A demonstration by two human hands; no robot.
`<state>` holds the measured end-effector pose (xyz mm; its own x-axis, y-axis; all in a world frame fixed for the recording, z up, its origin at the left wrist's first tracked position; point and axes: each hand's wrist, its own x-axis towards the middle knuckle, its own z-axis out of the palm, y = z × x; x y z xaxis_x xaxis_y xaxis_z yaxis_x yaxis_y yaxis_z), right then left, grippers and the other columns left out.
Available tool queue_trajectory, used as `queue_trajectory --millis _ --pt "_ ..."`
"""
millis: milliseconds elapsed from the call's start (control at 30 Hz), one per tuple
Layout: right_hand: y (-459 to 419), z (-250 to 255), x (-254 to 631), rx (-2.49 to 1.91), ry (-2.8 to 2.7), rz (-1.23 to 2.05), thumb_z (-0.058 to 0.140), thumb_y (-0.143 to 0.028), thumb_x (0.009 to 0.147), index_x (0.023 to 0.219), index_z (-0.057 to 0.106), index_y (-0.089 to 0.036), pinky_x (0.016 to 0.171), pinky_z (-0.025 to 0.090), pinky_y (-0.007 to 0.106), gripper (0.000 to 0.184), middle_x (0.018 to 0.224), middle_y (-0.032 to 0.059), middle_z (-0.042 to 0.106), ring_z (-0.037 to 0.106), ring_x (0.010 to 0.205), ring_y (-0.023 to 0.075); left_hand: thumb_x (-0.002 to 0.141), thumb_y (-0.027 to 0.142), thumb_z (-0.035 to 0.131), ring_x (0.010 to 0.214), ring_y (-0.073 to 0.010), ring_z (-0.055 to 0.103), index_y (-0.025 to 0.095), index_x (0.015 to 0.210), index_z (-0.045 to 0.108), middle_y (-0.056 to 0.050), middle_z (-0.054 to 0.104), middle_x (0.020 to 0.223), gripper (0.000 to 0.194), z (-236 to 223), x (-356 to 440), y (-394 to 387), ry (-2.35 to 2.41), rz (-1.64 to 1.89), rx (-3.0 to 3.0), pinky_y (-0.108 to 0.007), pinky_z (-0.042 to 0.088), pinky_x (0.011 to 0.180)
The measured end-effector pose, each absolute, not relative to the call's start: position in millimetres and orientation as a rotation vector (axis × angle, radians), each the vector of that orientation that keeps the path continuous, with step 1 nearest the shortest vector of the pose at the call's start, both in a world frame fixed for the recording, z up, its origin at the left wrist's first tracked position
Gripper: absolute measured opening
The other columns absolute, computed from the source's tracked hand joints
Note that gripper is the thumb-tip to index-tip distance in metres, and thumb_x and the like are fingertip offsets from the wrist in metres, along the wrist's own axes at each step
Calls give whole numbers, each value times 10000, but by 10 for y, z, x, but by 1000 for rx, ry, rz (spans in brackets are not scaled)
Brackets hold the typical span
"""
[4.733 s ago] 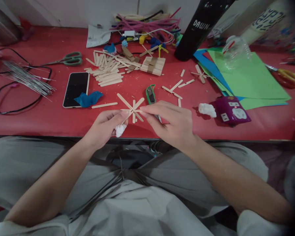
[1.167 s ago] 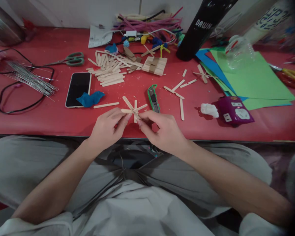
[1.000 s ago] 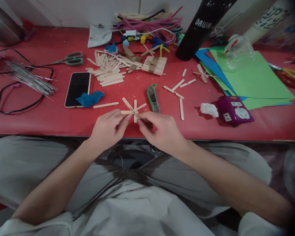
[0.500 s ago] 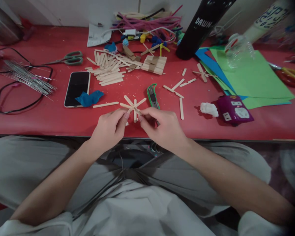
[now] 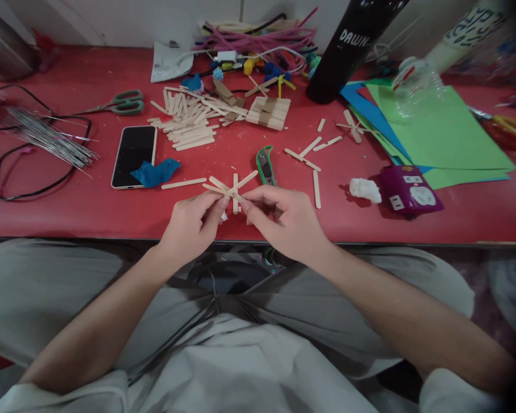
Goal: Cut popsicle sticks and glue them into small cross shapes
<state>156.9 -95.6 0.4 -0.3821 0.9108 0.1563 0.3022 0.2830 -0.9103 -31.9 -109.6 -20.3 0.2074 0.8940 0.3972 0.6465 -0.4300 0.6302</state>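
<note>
Several popsicle sticks (image 5: 235, 184) cross at one middle point like a star, close to the table's front edge. My left hand (image 5: 193, 221) pinches this star from the left between thumb and fingertips. From the right, my right hand (image 5: 286, 221) pinches it too, with its fingers curled. My fingertips hide part of the lower sticks. Just beyond my right hand lies a green box cutter (image 5: 265, 166). A single popsicle stick (image 5: 184, 183) rests left of the star. A small white bit (image 5: 224, 217) shows by my left thumb.
A popsicle stick pile (image 5: 193, 120) and a taped bundle (image 5: 269, 113) lie behind my hands. To the left are a phone (image 5: 131, 152), blue cloth-like piece (image 5: 155, 173) and scissors (image 5: 126, 103). A purple power adapter (image 5: 410, 192), coloured paper (image 5: 447, 132) and black bottle (image 5: 344, 51) stand right.
The upper sticks of the star have shifted: the upper-left one sits lower, and the crossing looks turned slightly. Both hands stay nearly in place, still pinching.
</note>
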Motion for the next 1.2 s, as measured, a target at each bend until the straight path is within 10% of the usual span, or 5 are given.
queue_trajectory --millis 667,967,1200 --pt "-913 -7 1554 -1055 -1621 1456 642 -377 894 892 649 -155 569 510 266 223 653 19 675 605 558 119 974 356 477 459 -101 434 216 765 523 44 507 546 256 -246 -337 -1092 1411 1014 1902 -250 332 431" --pt "-933 -23 1577 -1011 -1976 901 551 -155 879 1052 640 -152 569 430 229 194 628 -42 597 508 542 82 995 305 414 529 -92 493 200 719 471 33 546 596 300 -207 -276 -1058 1442 966 1937 -221 352 511" --pt "-900 -49 1532 -1034 -1612 1333 539 -200 894 929 665 -149 514 491 225 140 609 -22 633 580 516 94 983 264 423 474 -79 451 211 734 422 51 517 562 254 -198 -227 -1074 1534 1034 2017 -225 309 493"
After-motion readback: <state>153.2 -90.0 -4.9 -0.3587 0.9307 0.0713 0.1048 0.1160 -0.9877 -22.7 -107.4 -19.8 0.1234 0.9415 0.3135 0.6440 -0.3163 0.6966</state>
